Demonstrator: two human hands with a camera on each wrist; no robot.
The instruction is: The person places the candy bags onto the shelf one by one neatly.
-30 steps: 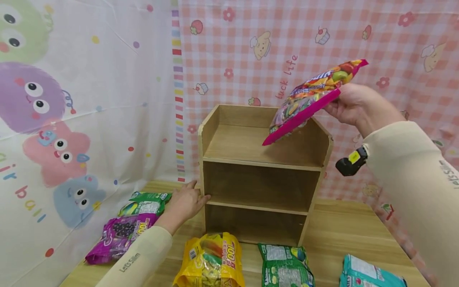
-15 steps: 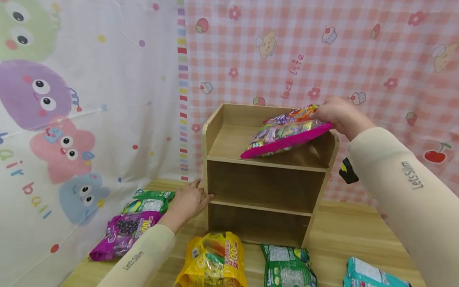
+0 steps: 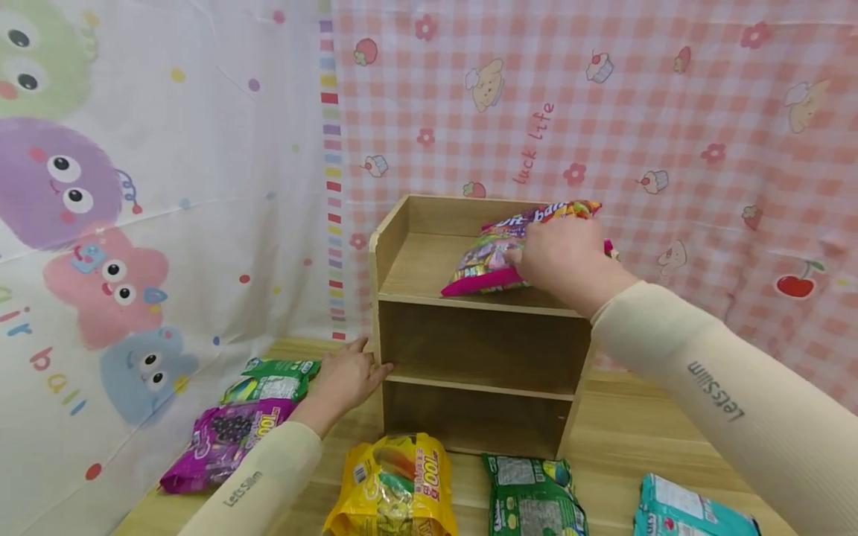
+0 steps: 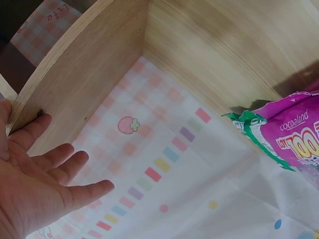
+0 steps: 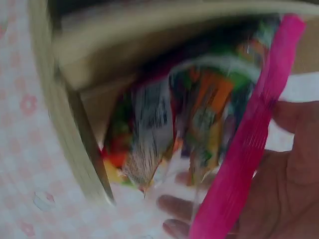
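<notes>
A candy bag (image 3: 492, 260) with bright pink ends lies slanted on the top level of a small wooden shelf (image 3: 479, 301), its near left corner at the front edge. My right hand (image 3: 566, 257) rests over the bag's right half and hides part of it. The right wrist view is blurred; there, thumb and spread fingers (image 5: 174, 205) show behind the bag's pink sealed edge (image 5: 244, 164). Along the shelf's left side my left hand (image 3: 348, 376) extends, thumb at the front edge. Its fingers (image 4: 89, 194) are spread apart beside the side panel (image 4: 84, 69).
A yellow bag (image 3: 395, 484), a green bag (image 3: 536, 495) and a teal bag (image 3: 693, 510) lie in front on the wooden table (image 3: 657, 424). Purple (image 3: 224, 439) and green (image 3: 278, 378) bags lie left of the shelf. Patterned cloths (image 3: 442, 89) hang behind and at the left.
The candy bag has come down from above onto the shelf's top level. My right hand has shifted from its right end leftward over it. The left hand has stayed at the shelf's side.
</notes>
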